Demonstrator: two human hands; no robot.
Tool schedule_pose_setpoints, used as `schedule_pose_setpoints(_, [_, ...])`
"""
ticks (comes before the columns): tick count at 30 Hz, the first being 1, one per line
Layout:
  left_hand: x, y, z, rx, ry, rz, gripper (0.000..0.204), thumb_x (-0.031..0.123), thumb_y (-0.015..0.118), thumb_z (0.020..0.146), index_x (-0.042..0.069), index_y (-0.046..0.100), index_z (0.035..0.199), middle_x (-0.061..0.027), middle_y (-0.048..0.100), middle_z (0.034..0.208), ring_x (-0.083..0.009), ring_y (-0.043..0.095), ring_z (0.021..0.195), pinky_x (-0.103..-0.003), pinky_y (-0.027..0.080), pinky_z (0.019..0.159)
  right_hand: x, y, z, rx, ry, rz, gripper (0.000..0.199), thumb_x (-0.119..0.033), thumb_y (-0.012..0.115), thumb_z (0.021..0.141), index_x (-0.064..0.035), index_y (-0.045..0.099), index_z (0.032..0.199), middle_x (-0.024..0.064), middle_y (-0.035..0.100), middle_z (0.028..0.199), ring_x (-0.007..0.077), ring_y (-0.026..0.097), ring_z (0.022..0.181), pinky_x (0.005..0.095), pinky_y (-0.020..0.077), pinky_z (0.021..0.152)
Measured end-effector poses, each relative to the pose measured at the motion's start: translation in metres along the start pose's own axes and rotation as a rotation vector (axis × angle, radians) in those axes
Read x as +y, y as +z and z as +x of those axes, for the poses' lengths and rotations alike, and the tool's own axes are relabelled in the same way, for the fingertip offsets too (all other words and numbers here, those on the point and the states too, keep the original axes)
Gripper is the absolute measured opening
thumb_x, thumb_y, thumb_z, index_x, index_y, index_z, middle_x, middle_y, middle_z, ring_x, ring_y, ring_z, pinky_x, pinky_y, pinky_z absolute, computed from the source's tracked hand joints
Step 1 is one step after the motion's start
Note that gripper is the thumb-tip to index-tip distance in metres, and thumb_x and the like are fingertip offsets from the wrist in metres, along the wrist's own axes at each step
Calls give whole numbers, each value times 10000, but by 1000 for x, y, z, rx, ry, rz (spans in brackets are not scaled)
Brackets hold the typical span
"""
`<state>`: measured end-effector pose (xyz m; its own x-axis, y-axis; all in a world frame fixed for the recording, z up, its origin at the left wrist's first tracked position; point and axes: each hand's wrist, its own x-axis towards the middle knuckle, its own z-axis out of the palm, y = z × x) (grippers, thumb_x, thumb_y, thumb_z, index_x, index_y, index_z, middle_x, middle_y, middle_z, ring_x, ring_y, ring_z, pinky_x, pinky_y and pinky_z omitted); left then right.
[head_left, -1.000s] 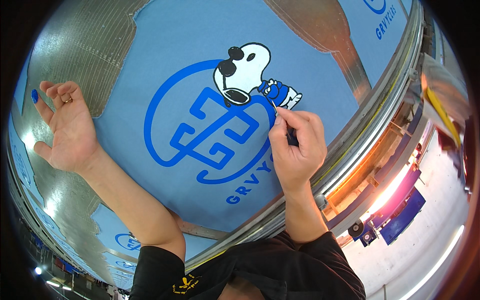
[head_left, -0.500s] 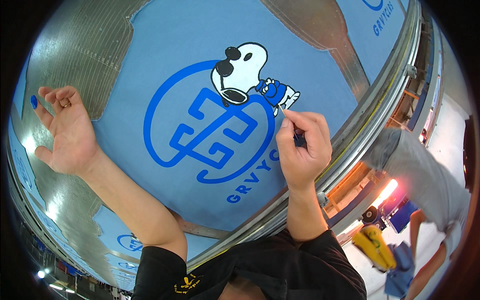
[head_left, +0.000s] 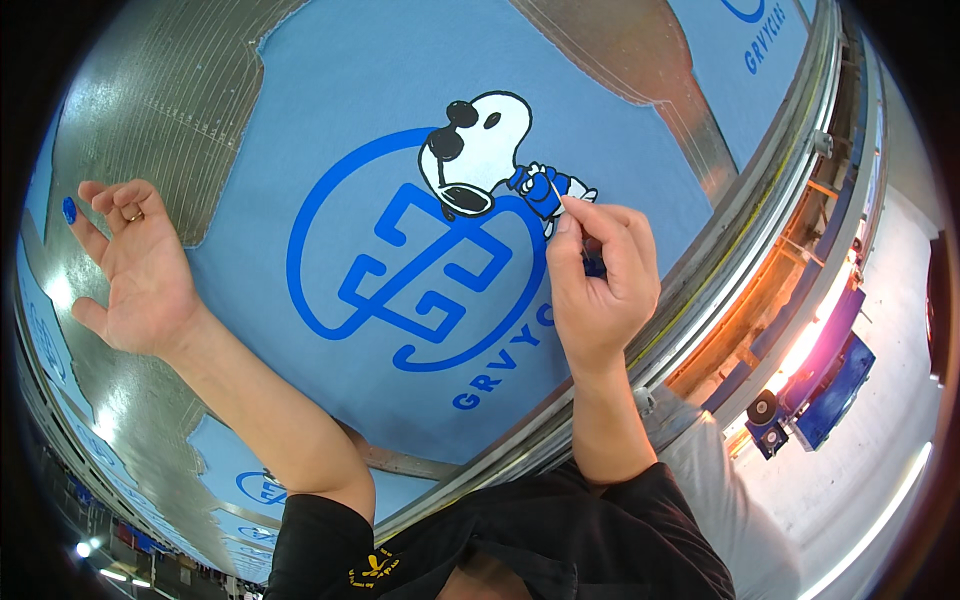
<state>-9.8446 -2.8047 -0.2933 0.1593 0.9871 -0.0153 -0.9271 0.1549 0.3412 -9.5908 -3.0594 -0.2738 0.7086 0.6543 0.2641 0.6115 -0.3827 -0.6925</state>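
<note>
A light blue fabric panel (head_left: pixel 340 80) lies flat on a shiny metal table. It carries a round blue line emblem (head_left: pixel 297 240) and a white cartoon dog print (head_left: pixel 508 125) with black glasses and a blue top. Over the dog's lower body, my right hand (head_left: pixel 605 290) pinches a thin pale stick (head_left: pixel 556 188) between thumb and forefinger. Its tip is at the print; whether it touches cannot be made out. My left hand (head_left: pixel 145 275) is palm up over the bare metal left of the panel, fingers apart, with a blue smear (head_left: pixel 69 210) on one fingertip.
A metal rail (head_left: pixel 745 220) runs along the table's right edge. Other blue printed panels (head_left: pixel 745 90) lie at the upper right and lower left. Beyond the rail are a glowing lamp and a blue machine part (head_left: pixel 835 395). A person in grey (head_left: pixel 700 480) is close by at the lower right.
My right hand has shifted slightly up and left with the stick. The person in grey has moved down and left, partly behind my right arm, and the yellow item has left view.
</note>
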Motion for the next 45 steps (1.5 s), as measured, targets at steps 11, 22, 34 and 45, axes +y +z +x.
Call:
schedule_pose_setpoints(11, [-1,0,-1,-5,-6,-14,823,707,161,1045,43,365,1487,-223,435,1348,-312,466,1074,-508,384,972,4,4,0,0,-64,-59,183,78,742,835,-5,773,996,55,674,895,110,592,727,238,479,635])
schedule_pose_setpoints(22, [0,1,-1,-7,-7,-23,827,711,160,1043,50,354,1500,-221,433,1352,-313,467,1081,-512,383,981,2,4,2,2,-82,-70,161,81,733,854,4,774,989,53,674,893,88,585,700,221,475,609])
schedule_pose_setpoints(34, [-1,0,-1,-17,-12,-18,833,713,162,1043,31,369,1474,-228,442,1347,-313,470,1076,-515,381,979,3,1,0,-4,-69,-76,154,71,729,855,5,773,986,53,673,883,82,579,689,220,470,600])
schedule_pose_setpoints(45, [-1,1,-1,4,-4,-19,836,712,164,1043,24,376,1468,-225,443,1343,-311,469,1075,-512,382,970,2,3,0,22,-31,-36,206,96,741,788,-7,767,964,65,672,874,141,612,733,257,499,622])
